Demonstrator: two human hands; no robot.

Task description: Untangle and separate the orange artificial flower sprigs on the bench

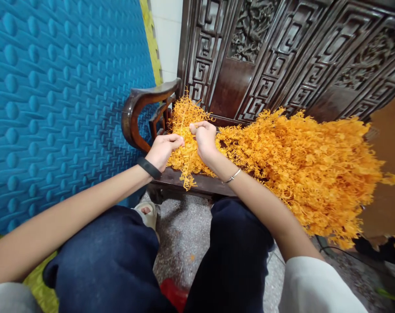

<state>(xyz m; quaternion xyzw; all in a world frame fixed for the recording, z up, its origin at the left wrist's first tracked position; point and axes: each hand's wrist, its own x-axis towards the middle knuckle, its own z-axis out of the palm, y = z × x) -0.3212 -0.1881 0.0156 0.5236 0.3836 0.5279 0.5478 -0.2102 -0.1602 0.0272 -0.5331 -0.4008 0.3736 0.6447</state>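
Note:
My left hand [164, 150], wearing a black wristband, pinches a thin orange sprig [188, 171] that looks like an artificial flower stem. The sprig's frilly end hangs over the front of the wooden seat. Just to the right, my right hand [205, 138] is closed, its thumb and forefinger beside the sprig's upper part. A small dark tip shows behind its knuckles; what this hand grips is mostly hidden. Beneath both hands lies a loose pile of orange sprigs [187, 108]. A much larger orange bunch [314, 165] spreads along the seat to the right.
The dark wooden bench [200, 182] has a curved armrest [130, 115] at left and a carved back [233, 82]. A blue textured mat [54, 108] stands beside it. Brown cardboard [388, 191] is at right. A red object [174, 293] lies on the speckled floor [180, 243] between my legs.

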